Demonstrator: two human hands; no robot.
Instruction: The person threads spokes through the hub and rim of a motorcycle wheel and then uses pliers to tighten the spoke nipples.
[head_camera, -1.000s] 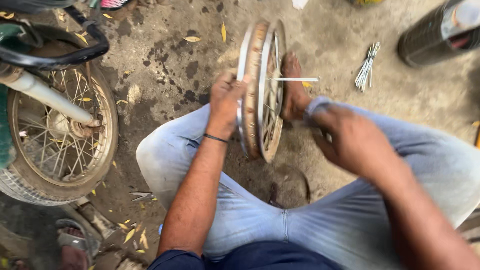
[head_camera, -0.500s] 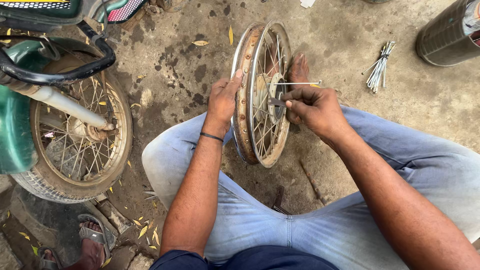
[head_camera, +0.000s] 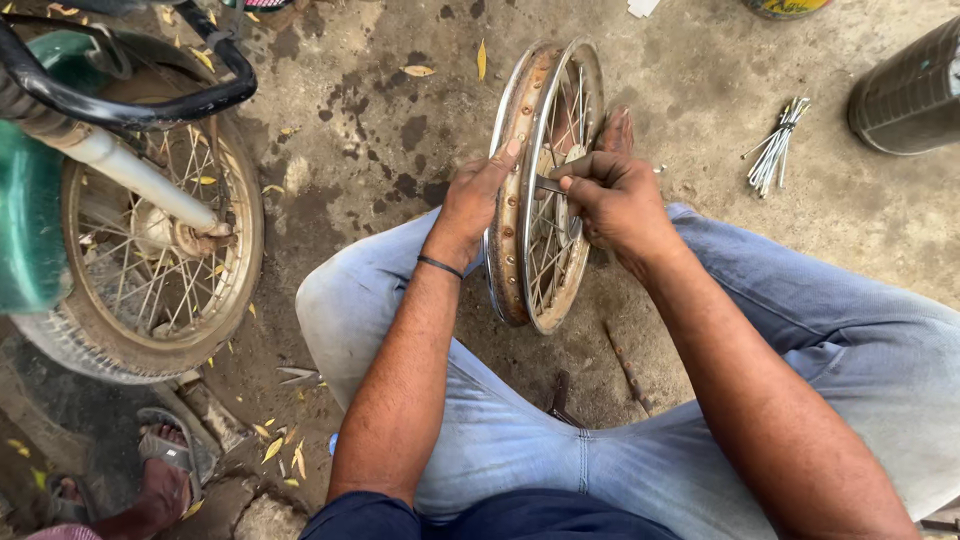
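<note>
A bare spoked wheel rim (head_camera: 520, 120), rusty on its inner band, stands upright on the ground between my knees. My left hand (head_camera: 475, 200) grips the rim's left edge, thumb up along the metal. My right hand (head_camera: 612, 195) is closed on a thin metal spoke (head_camera: 553, 185) and holds it against the spokes near the hub. My bare foot (head_camera: 615, 130) rests behind the rim. I sit in blue jeans.
A motorcycle's front wheel (head_camera: 150, 250) with fork and black guard stands at the left. A bundle of loose spokes (head_camera: 775, 150) lies on the concrete at upper right, beside a dark cylinder (head_camera: 910, 95). Another person's sandalled foot (head_camera: 165, 470) is at lower left.
My right hand has come from my lap up to the rim with the spoke, and has drawn closer to the hub. My left hand stays on the rim.
</note>
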